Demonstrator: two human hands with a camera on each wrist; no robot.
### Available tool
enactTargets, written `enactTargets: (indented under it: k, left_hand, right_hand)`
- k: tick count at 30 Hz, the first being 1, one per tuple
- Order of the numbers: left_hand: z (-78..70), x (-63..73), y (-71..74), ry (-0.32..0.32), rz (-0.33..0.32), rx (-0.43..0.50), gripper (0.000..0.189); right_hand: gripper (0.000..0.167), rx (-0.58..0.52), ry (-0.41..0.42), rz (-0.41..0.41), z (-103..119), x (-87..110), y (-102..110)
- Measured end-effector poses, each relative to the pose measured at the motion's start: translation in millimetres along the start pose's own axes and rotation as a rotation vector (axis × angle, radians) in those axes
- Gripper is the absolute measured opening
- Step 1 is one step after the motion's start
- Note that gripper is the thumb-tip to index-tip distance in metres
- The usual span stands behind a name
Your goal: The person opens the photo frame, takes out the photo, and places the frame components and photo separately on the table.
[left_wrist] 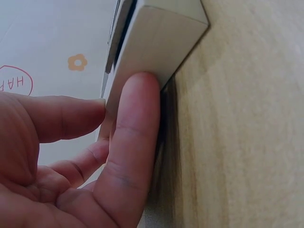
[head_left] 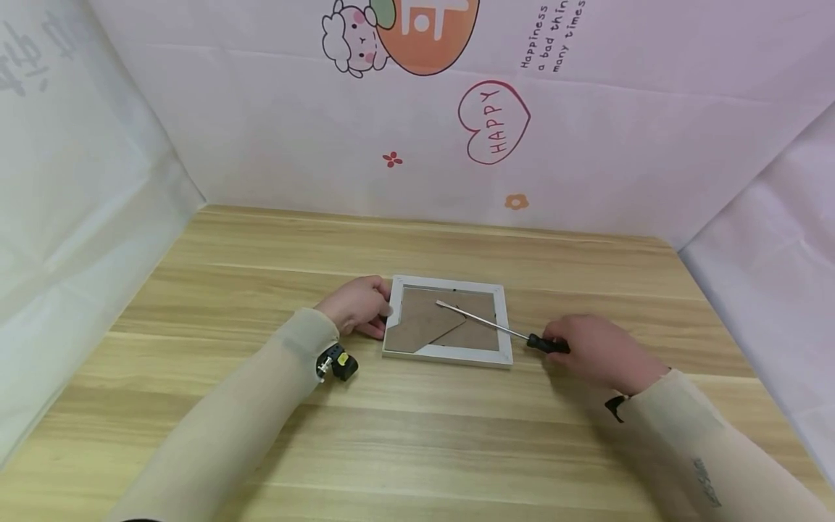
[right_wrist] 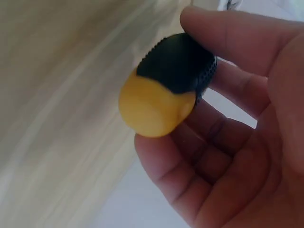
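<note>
A white picture frame (head_left: 464, 354) lies face down on the table, its brown backing board (head_left: 420, 315) showing a slanted cut line. At its left side, my left hand (head_left: 355, 304) grips the border. In the left wrist view the thumb meets the upper edge of the frame (left_wrist: 161, 35), and another finger lies along its side wall. My right hand (head_left: 596, 351) holds a screwdriver (head_left: 546, 344) by its black and yellow handle (right_wrist: 152, 107), to the right of the frame. The long metal shaft reaches left across the frame's right border, with its flat tip over the backing board.
The wood-grain table (head_left: 417, 435) extends around the frame on all sides. A white printed sheet (head_left: 293, 130) stands as a wall along the back, with further white sheets at left and right. A small black device (head_left: 339, 362) is strapped at my left wrist.
</note>
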State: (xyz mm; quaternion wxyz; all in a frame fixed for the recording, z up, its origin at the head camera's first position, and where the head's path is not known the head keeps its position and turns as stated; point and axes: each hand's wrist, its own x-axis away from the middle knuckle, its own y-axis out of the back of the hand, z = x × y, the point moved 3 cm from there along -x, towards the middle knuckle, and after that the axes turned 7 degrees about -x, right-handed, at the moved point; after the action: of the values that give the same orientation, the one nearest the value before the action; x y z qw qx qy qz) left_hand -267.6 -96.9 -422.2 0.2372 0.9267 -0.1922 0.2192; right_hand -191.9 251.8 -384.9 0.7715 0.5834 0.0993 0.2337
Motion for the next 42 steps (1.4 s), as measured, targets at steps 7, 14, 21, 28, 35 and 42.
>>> enactTargets:
  k: [7,14,21,28,35,42]
  left_hand:
    - [-0.1,0.3,-1.0,0.002,0.001,0.003,0.017]
    - [0.1,0.6,-1.2,0.001,-0.001,-0.005,0.016]
    - [-0.7,1.5,-1.3,-0.001,-0.001,-0.015,0.016]
    - [-1.7,1.5,-0.9,-0.004,-0.001,-0.019,0.016]
    - [-0.4,-0.7,-1.1,-0.001,0.002,-0.021,0.017]
    - [-0.6,-0.5,-0.9,-0.004,-0.004,-0.026,0.017]
  right_hand:
    - [0.014,-0.031,-0.089,-0.033,-30.0,24.1,-0.8]
    - [0.012,-0.046,-0.185,-0.041,-65.0,48.4,0.7]
    - [0.023,-0.034,-0.297,-0.047,-100.3,76.2,3.9]
    - [0.032,-0.002,-0.368,-0.040,-126.5,97.2,7.3]
    - [0.033,-0.054,-0.476,0.046,-139.6,106.4,10.4]
    - [0.035,-0.083,-0.503,0.104,-137.9,110.5,12.2]
